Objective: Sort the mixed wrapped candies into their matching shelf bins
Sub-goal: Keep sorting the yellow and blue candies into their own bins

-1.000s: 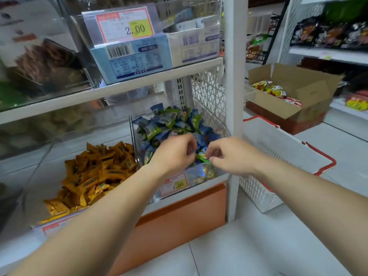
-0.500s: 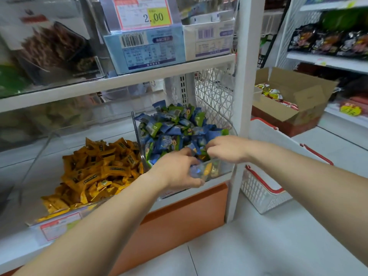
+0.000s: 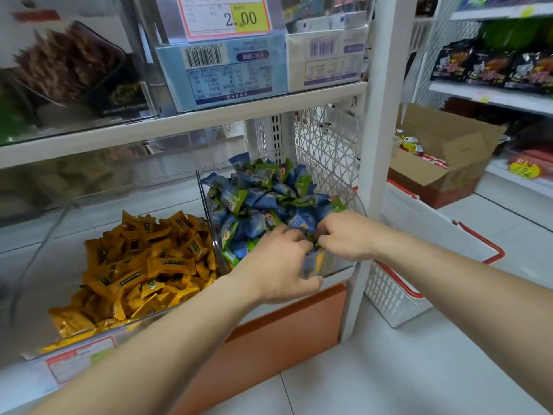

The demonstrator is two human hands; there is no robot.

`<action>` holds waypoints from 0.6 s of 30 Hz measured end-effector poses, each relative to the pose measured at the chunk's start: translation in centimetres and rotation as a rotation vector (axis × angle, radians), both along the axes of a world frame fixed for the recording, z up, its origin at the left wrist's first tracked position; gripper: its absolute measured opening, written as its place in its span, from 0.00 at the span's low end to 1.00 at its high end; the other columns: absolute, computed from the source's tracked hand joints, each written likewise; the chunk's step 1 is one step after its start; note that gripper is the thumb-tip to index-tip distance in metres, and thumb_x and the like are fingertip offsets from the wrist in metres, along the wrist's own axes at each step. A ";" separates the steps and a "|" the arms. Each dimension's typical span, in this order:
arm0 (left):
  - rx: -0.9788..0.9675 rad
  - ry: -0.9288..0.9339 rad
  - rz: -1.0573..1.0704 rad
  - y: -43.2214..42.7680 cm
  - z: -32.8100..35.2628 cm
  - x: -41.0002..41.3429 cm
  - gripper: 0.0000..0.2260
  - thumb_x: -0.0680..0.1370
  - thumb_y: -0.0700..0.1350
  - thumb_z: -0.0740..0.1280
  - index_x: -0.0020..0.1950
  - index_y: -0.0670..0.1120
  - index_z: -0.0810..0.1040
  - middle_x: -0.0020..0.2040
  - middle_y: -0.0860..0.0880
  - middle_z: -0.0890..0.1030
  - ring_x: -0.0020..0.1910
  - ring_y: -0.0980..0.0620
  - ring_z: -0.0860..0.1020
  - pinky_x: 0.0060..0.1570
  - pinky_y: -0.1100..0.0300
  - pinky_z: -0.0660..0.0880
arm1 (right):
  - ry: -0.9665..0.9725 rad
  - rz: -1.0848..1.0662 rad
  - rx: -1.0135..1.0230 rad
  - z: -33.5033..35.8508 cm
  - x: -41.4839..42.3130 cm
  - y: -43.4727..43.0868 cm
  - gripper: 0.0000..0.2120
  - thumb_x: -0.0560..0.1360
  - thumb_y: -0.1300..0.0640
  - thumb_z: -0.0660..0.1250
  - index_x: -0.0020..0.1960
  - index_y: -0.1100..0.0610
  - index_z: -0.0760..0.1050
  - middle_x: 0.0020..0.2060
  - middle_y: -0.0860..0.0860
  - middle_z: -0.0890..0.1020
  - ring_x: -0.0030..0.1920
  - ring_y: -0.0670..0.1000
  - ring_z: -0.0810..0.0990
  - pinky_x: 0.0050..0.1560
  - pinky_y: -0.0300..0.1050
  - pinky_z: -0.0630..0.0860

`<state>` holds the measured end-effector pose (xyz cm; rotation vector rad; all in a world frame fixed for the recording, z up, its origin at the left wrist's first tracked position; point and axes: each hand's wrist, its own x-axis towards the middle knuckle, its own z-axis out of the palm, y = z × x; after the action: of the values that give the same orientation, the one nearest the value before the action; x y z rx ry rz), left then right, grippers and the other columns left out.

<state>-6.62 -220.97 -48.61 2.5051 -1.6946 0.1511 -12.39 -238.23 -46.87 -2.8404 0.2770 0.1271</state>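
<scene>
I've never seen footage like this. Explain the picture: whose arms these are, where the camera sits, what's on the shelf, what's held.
No machine here: these are a person's two bare arms, filmed by a wide-angle camera worn on the head, looking forward and down. The left hand and right hand both reach into a clear bin heaped with blue and green wrapped candies on the lower shelf. Their fingertips are buried, so whether they hold anything cannot be told. To the left lies a heap of yellow wrapped candies. A white basket with red handles stands on the floor to the right.
</scene>
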 end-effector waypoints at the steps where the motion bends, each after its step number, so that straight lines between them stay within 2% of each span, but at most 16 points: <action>1: -0.003 0.012 -0.023 -0.4 0.1 -0.1 0.26 0.74 0.62 0.64 0.63 0.45 0.78 0.59 0.48 0.78 0.60 0.47 0.70 0.62 0.52 0.70 | -0.031 -0.001 0.011 0.0 -0.1 -0.1 0.11 0.74 0.56 0.61 0.44 0.58 0.81 0.39 0.55 0.82 0.42 0.55 0.79 0.42 0.50 0.77; 3: 0.032 0.095 -0.039 -1.3 0.2 -0.2 0.24 0.74 0.60 0.66 0.62 0.44 0.77 0.56 0.47 0.80 0.56 0.47 0.74 0.59 0.54 0.71 | -0.097 0.004 0.027 0.0 -0.6 -0.5 0.10 0.74 0.56 0.61 0.46 0.56 0.81 0.42 0.52 0.83 0.44 0.53 0.79 0.45 0.50 0.77; 5: 0.095 0.193 -0.008 -2.2 0.1 -0.2 0.25 0.74 0.61 0.67 0.63 0.44 0.76 0.55 0.47 0.80 0.54 0.47 0.77 0.54 0.51 0.75 | -0.173 0.004 0.014 0.1 -1.2 -0.8 0.10 0.75 0.56 0.62 0.52 0.55 0.81 0.45 0.50 0.81 0.47 0.51 0.78 0.47 0.45 0.74; 8: 0.205 0.251 0.034 -3.3 0.3 0.4 0.35 0.72 0.65 0.68 0.73 0.48 0.67 0.61 0.47 0.79 0.57 0.46 0.78 0.54 0.50 0.77 | -0.272 -0.010 -0.032 0.3 -1.9 -1.2 0.12 0.76 0.58 0.63 0.56 0.53 0.81 0.49 0.51 0.83 0.51 0.52 0.79 0.51 0.47 0.76; 10: 0.284 0.244 0.037 -3.9 0.5 0.7 0.39 0.70 0.65 0.69 0.77 0.52 0.61 0.62 0.48 0.79 0.57 0.46 0.77 0.54 0.50 0.77 | -0.259 -0.027 -0.055 0.6 -2.2 -1.4 0.13 0.76 0.60 0.62 0.56 0.53 0.82 0.50 0.53 0.83 0.52 0.54 0.80 0.53 0.51 0.79; 12: 0.307 0.256 0.059 -4.7 0.5 0.8 0.40 0.69 0.66 0.70 0.76 0.53 0.61 0.63 0.48 0.78 0.57 0.46 0.77 0.54 0.52 0.76 | -0.212 -0.033 -0.066 0.8 -2.5 -1.5 0.14 0.76 0.63 0.63 0.55 0.53 0.83 0.49 0.54 0.84 0.51 0.55 0.81 0.52 0.52 0.80; 14: 0.313 0.351 0.087 -5.4 0.4 0.9 0.43 0.68 0.67 0.71 0.77 0.52 0.60 0.67 0.49 0.76 0.61 0.47 0.75 0.54 0.56 0.74 | -0.190 -0.034 -0.052 0.9 -2.7 -1.7 0.14 0.75 0.64 0.64 0.56 0.54 0.83 0.49 0.54 0.84 0.51 0.54 0.81 0.53 0.52 0.81; 18: 0.345 0.557 0.107 -5.9 0.1 1.3 0.49 0.66 0.63 0.75 0.80 0.50 0.56 0.75 0.50 0.68 0.69 0.50 0.70 0.64 0.57 0.70 | -0.210 -0.026 -0.002 0.9 -3.1 -1.9 0.14 0.76 0.61 0.61 0.54 0.54 0.84 0.48 0.52 0.85 0.48 0.52 0.82 0.52 0.51 0.81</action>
<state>-5.37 -226.85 -48.52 2.5168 -1.4431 -0.8165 -15.50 -240.13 -45.97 -2.8205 0.2685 -0.1763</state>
